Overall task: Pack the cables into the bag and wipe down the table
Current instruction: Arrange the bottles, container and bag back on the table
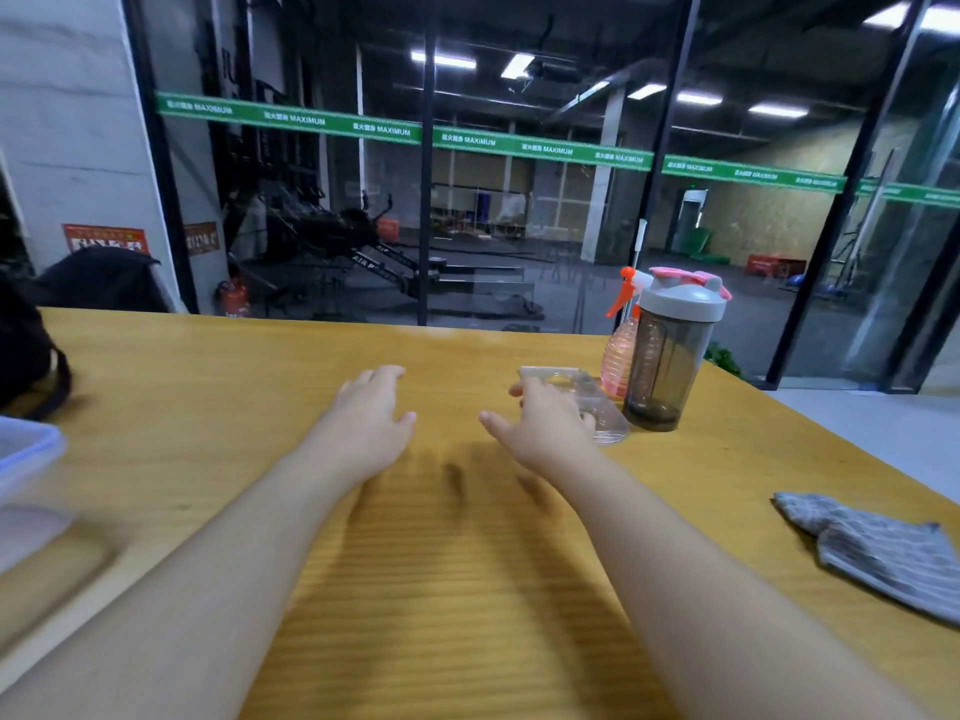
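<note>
Hands reach across the wooden desk [218, 387]: left hand [371, 415] with loose fingers, holding nothing; right hand [545, 423] grips a clear plastic case [587, 402]. Black bag [26, 350] sits far left, grey cloth [883, 550] right.

green band [395, 128] on glass wall | "MAXIMUM" (repeated along it) | red wall notices [106, 238] | unreadable

Both bare forearms reach forward, left hand [371, 407] open with fingers relaxed, right hand [540, 420] with fingers curled.
</note>
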The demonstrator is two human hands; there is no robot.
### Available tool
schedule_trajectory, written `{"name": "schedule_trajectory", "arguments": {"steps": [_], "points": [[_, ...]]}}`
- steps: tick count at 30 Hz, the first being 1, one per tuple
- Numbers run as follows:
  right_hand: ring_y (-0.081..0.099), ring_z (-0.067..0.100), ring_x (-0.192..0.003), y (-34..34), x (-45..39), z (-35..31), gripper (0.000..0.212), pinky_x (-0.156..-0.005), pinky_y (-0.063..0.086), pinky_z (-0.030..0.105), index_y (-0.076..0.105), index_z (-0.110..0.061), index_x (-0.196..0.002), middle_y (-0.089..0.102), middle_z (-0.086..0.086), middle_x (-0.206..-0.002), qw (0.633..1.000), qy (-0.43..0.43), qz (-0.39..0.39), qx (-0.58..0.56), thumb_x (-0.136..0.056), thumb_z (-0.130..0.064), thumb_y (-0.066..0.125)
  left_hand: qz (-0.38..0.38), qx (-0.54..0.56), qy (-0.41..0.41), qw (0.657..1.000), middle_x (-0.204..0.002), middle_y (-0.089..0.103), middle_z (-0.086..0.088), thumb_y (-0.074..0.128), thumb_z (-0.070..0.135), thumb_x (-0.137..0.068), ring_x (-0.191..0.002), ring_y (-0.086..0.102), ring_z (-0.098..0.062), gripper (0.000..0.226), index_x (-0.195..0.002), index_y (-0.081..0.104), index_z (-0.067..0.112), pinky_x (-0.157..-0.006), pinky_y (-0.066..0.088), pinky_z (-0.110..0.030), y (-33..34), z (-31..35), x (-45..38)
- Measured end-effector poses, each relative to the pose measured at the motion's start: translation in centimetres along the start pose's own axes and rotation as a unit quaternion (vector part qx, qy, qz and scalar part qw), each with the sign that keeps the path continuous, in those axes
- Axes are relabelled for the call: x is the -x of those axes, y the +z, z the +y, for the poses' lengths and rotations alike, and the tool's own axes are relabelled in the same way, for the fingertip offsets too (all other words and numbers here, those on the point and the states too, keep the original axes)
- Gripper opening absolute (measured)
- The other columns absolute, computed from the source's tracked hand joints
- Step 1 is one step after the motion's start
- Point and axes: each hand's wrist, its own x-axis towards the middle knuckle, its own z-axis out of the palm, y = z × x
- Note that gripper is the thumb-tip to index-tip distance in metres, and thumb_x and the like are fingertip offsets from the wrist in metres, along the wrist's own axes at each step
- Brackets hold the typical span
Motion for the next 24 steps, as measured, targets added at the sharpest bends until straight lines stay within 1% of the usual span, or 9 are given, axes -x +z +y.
{"name": "schedule_trajectory", "arguments": {"steps": [3, 5, 7, 9, 11, 16, 19, 21, 24], "points": [[0.043, 0.023, -0.126, 0.2, 1.5, -1.9, 0.063, -0.104, 0.033, 0.047, 0.042, -0.023, -0.133, 0.052, 0.0, -0.133, 0.997, -0.008, -0.006, -0.075, -0.085, -0.062, 0.05, 0.069, -0.101, -0.021, 0.992, -0.142, 0.036, -0.002, 0.048, 0.031, -0.092, -0.132, 0.026, -0.026, 0.05, -0.139, 0.033, 0.023, -0.106, 0.025, -0.042, -2.1, -1.5, 1.9], [0.044, 0.024, -0.125, 0.5, 2.4, -3.1, 0.067, -0.104, 0.035, 0.049, 0.041, -0.021, -0.133, 0.052, 0.001, -0.133, 0.993, -0.02, -0.016, -0.119, -0.083, -0.064, 0.051, 0.1, -0.175, -0.034, 0.979, -0.144, 0.031, -0.001, 0.047, 0.03, -0.092, -0.137, 0.016, -0.023, 0.048, -0.138, 0.034, 0.025, -0.112, 0.011, -0.047, -3.4, -2.6, 3.1], [0.043, 0.024, -0.126, 0.9, 3.1, -4.2, 0.07, -0.104, 0.035, 0.049, 0.04, -0.021, -0.134, 0.051, 0.001, -0.134, 0.989, -0.032, -0.027, -0.142, -0.081, -0.065, 0.052, 0.115, -0.219, -0.062, 0.967, -0.148, 0.024, -0.004, 0.047, 0.027, -0.092, -0.141, 0.004, -0.025, 0.048, -0.137, 0.034, 0.025, -0.112, 0.0, -0.053, -4.5, -3.5, 4.1], [0.041, 0.023, -0.127, 1.3, 3.6, -5.1, 0.07, -0.105, 0.034, 0.048, 0.04, -0.021, -0.134, 0.052, 0.001, -0.133, 0.985, -0.048, -0.03, -0.164, -0.081, -0.064, 0.053, 0.121, -0.229, -0.091, 0.962, -0.151, 0.016, -0.005, 0.05, 0.029, -0.09, -0.142, 0.0, -0.026, 0.05, -0.137, 0.033, 0.026, -0.11, -0.003, -0.056, -5.3, -4.2, 4.8], [0.039, 0.021, -0.126, 1.7, 4.1, -5.4, 0.068, -0.105, 0.033, 0.047, 0.041, -0.021, -0.133, 0.052, 0.0, -0.131, 0.981, -0.065, -0.025, -0.181, -0.081, -0.062, 0.055, 0.129, -0.218, -0.116, 0.96, -0.153, 0.012, -0.006, 0.053, 0.037, -0.088, -0.142, -0.003, -0.026, 0.054, -0.137, 0.03, 0.027, -0.11, -0.003, -0.057, -5.8, -4.7, 5.3], [0.041, 0.018, -0.125, 2.2, 4.9, -4.5, 0.066, -0.105, 0.033, 0.046, 0.04, -0.027, -0.133, 0.053, -0.005, -0.129, 0.983, -0.093, -0.035, -0.155, -0.08, -0.062, 0.056, 0.192, -0.23, -0.17, 0.939, -0.152, 0.015, -0.009, 0.061, 0.044, -0.082, -0.143, -0.003, -0.027, 0.063, -0.135, 0.033, 0.023, -0.109, -0.005, -0.057, -7.1, -5.9, 5.6], [0.041, 0.017, -0.124, 2.1, 5.0, -3.8, 0.066, -0.105, 0.035, 0.047, 0.039, -0.027, -0.134, 0.053, -0.005, -0.127, 0.98, -0.094, -0.063, -0.166, -0.08, -0.061, 0.057, 0.176, -0.233, -0.216, 0.932, -0.153, 0.016, -0.009, 0.06, 0.053, -0.08, -0.143, -0.002, -0.029, 0.069, -0.136, 0.033, 0.023, -0.108, -0.006, -0.059, -7.7, -6.7, 5.8], [0.043, 0.017, -0.123, 2.0, 5.1, -3.8, 0.067, -0.104, 0.036, 0.046, 0.039, -0.027, -0.134, 0.053, -0.006, -0.126, 0.978, -0.102, -0.062, -0.17, -0.08, -0.061, 0.057, 0.161, -0.242, -0.259, 0.921, -0.152, 0.018, -0.01, 0.059, 0.056, -0.078, -0.141, 0.0, -0.035, 0.069, -0.135, 0.035, 0.024, -0.107, -0.004, -0.062, -7.9, -7.0, 5.8], [0.044, 0.017, -0.122, 1.8, 5.2, -3.9, 0.067, -0.103, 0.038, 0.044, 0.039, -0.027, -0.135, 0.053, -0.007, -0.125, 0.975, -0.111, -0.058, -0.182, -0.08, -0.061, 0.057, 0.12, -0.24, -0.308, 0.913, -0.147, 0.023, -0.012, 0.057, 0.058, -0.079, -0.137, 0.01, -0.042, 0.068, -0.132, 0.037, 0.021, -0.106, -0.001, -0.063, -7.8, -7.0, 5.8]]}}
